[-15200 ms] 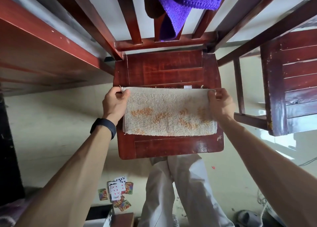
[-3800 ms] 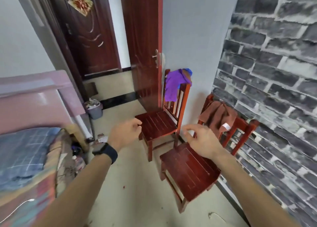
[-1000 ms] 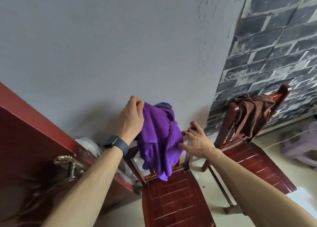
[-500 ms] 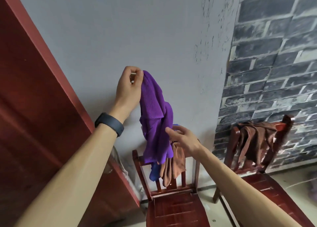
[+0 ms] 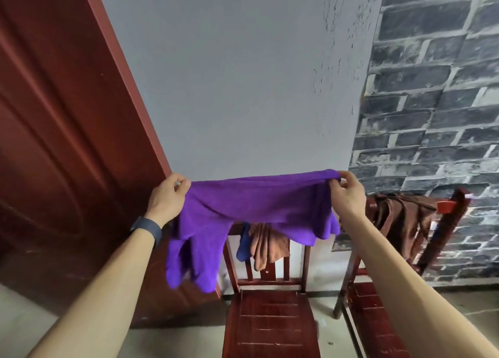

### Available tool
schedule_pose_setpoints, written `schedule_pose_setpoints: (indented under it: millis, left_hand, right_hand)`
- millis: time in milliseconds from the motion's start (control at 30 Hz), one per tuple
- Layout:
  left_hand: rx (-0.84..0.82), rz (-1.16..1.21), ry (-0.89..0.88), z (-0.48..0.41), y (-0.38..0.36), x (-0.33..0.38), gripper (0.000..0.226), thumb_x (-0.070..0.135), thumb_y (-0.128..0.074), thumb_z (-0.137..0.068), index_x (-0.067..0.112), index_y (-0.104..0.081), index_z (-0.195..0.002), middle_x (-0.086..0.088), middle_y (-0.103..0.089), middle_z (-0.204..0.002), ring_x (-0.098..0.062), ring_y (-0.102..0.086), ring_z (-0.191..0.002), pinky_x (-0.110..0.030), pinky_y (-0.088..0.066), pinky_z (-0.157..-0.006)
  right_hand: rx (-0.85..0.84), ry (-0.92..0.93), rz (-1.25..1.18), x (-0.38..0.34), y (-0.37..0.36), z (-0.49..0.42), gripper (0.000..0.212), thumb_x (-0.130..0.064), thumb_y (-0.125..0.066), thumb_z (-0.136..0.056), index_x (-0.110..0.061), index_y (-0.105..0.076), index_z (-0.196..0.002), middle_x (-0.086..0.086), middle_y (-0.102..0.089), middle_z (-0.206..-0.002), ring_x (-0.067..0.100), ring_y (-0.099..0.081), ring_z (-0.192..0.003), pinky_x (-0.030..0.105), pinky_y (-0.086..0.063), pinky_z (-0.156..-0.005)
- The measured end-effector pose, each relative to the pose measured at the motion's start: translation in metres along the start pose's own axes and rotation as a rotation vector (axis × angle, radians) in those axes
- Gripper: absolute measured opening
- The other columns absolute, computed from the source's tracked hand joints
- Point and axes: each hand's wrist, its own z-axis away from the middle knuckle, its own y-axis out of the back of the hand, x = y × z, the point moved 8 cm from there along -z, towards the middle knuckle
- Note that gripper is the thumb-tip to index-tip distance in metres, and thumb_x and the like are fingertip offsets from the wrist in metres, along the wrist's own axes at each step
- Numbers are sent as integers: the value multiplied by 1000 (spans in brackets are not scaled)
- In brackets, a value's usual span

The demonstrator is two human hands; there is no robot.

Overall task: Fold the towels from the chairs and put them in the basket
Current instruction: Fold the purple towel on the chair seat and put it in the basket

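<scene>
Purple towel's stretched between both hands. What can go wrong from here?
1. The purple towel is bunched, its lower edge hanging uneven and longest near the left hand; folding now likely comes out crooked.
2. The right hand only pinches a gathered corner, which may slip.
3. The drape hangs in front of the blue towel and tan towel on the chair back; lowering could drag them off.

Showing plain, vivid colour over the purple towel (image 5: 256,203). Showing plain tones too on the orange-brown towel (image 5: 270,245) and the blue cloth (image 5: 243,243), and on the dark brown towel (image 5: 399,217). Gleaming dark red, striped by slat gaps, on the near chair (image 5: 270,328) and the right chair (image 5: 374,317). Showing reddish-brown on the door (image 5: 54,141), pale grey on the wall (image 5: 243,74), dark grey blocks with pale mortar lines on the brick wall (image 5: 432,101).
</scene>
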Motion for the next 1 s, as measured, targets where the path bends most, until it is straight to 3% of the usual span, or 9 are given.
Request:
schedule_pose_setpoints:
  millis: [233,367,433,567,633,700,767,900,1000]
  left_hand:
    - [-198,-116,81,38,-35,14,15,26,-57,-95,11,-55,-97,-21,-65,-109,-37,-60,-111,-38,-43,-91]
    - [-396,-72,-127,67,-86,67,115,46,-89,-61,26,-24,-154,-9,-31,-156,-28,-24,-147,-39,-24,-119]
    - [-539,-83,-250,85,-125,98,100,52,-84,-66,31,-36,-151,-3,-35,-157,-26,-25,-148,-41,-25,-120]
    - [-639,261,-148,107,-166,121,26,56,-64,-83,45,-66,-107,18,-71,-108,-8,-65,-105,-30,-52,-93]
    - [-629,448,-111,111,-172,132,17,54,-67,-86,49,-65,-101,23,-71,-102,-6,-66,-103,-17,-52,-82]
    - [-598,662,-7,112,-177,139,27,51,-69,-86,44,-64,-112,15,-71,-112,-12,-66,-108,-29,-56,-88]
    - [-541,859,122,112,-181,145,33,43,-69,-90,34,-65,-120,1,-72,-118,-21,-67,-110,-47,-55,-95]
    - [-569,1074,356,121,-201,148,35,37,-67,-93,30,-63,-127,-7,-71,-120,-27,-68,-108,-47,-57,-91]
    - [-636,1124,468,133,-219,147,36,38,-65,-94,30,-62,-129,-7,-70,-122,-30,-66,-112,-50,-56,-92]
  right_hand:
    - [-232,123,90,-36,-8,25,16,-21,-60,-91,-35,-67,-96,0,-70,-96,20,-67,-85,30,-49,-75]
    - [-513,298,3,-85,-33,54,27,-8,-59,-89,-33,-68,-90,4,-73,-98,16,-75,-76,30,-58,-75]
    - [-546,368,11,-105,-38,59,26,-9,-60,-88,-34,-67,-90,-2,-73,-98,15,-75,-81,36,-58,-81]
    - [-379,317,-50,-115,-20,33,26,-8,-58,-90,-23,-69,-108,-2,-70,-109,15,-70,-93,37,-54,-94]
    - [-473,236,65,-98,-14,20,45,-18,-60,-97,-15,-53,-141,-3,-59,-128,15,-59,-118,16,-41,-97]
    - [-565,148,242,-68,-4,16,74,-31,-63,-97,-14,-25,-158,5,-46,-147,18,-46,-135,14,-31,-100]
    - [-468,82,266,-33,23,21,76,-43,-66,-93,-19,-29,-156,5,-49,-149,18,-54,-127,26,-37,-104]
    - [-162,-99,132,54,82,68,71,-82,-54,-69,-29,-62,-114,-15,-70,-104,10,-67,-98,34,-49,-88]
    - [-282,-294,53,124,79,114,87,-96,-48,-59,-25,-67,-105,-9,-73,-103,12,-68,-97,36,-51,-89]
